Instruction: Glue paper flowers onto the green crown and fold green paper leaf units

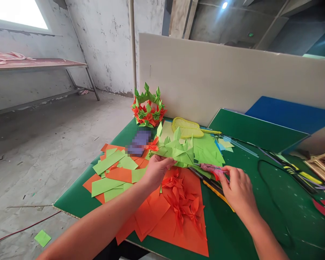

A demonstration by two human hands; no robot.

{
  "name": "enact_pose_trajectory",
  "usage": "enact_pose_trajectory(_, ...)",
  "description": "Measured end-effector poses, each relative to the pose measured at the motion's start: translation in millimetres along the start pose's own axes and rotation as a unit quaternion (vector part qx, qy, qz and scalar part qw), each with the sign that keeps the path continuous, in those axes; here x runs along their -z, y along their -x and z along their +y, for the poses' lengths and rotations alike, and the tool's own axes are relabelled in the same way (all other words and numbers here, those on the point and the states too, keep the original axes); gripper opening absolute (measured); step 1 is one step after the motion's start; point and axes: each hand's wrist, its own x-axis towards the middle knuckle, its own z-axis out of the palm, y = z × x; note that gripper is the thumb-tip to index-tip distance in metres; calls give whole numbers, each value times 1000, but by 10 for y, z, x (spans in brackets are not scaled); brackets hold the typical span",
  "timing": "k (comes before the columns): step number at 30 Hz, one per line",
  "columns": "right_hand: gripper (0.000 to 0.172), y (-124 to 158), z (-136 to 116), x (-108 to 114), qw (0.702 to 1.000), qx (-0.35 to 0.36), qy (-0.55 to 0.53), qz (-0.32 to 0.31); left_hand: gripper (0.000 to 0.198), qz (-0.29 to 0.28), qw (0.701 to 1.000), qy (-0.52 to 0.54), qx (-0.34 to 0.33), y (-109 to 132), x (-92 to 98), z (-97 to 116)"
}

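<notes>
My left hand (157,169) is closed on the near edge of a chain of folded light-green paper pieces (176,148), holding it just above the green table (246,231). My right hand (237,187) grips a pink glue gun (209,168) whose tip points left toward the green pieces. Several folded orange paper flowers (184,202) lie on an orange sheet (178,231) below both hands. A finished green and orange paper crown (148,108) stands at the table's far left corner.
Loose green and orange paper pieces (113,173) cover the table's left part. A yellow fan-like item (186,127) and green sheets (208,148) lie behind. A black cable (271,191), wooden sticks (323,162) and tools sit right. A white board (233,72) backs the table.
</notes>
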Motion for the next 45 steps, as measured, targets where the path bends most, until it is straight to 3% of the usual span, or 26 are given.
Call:
enact_pose_trajectory(3,18,-34,-383,215,978,127,-124,-113,15,-10,1000,2,-5,9,-13,2)
enact_pose_trajectory(6,17,-51,-770,278,949,195,-186,-166,14,-11,1000,1,-5,18,-39,19)
enact_pose_trajectory(12,9,-112,-1186,128,959,181,-120,-182,13,-8,1000,-2,-4,39,-68,63)
enact_pose_trajectory(16,7,-181,-1238,25,961,187,-65,-192,12,-21,1000,-8,-6,56,-57,62)
enact_pose_trajectory(21,13,-231,-1231,-27,957,218,-71,-176,14,-22,1000,-7,-8,58,-46,53)
enact_pose_trajectory(24,16,-265,-1209,58,957,201,-58,-200,13,-27,1000,-5,-10,56,-53,61)
enact_pose_trajectory(28,18,-311,-1139,332,945,213,-62,-239,14,-22,1000,-12,-8,60,-66,64)
enact_pose_trajectory(33,18,-430,-1070,674,903,348,-117,-223,13,-1,999,-40,-3,83,-89,57)
enact_pose_trajectory(39,30,-984,-1029,663,856,515,-31,-25,21,-65,998,-20,-15,96,-125,71)
enact_pose_trajectory(41,34,-1161,-1048,624,833,554,4,-10,23,-57,998,-12,-7,89,-110,66)
enact_pose_trajectory(45,35,-1334,-1123,568,810,584,23,-46,23,-61,998,10,1,82,-79,65)
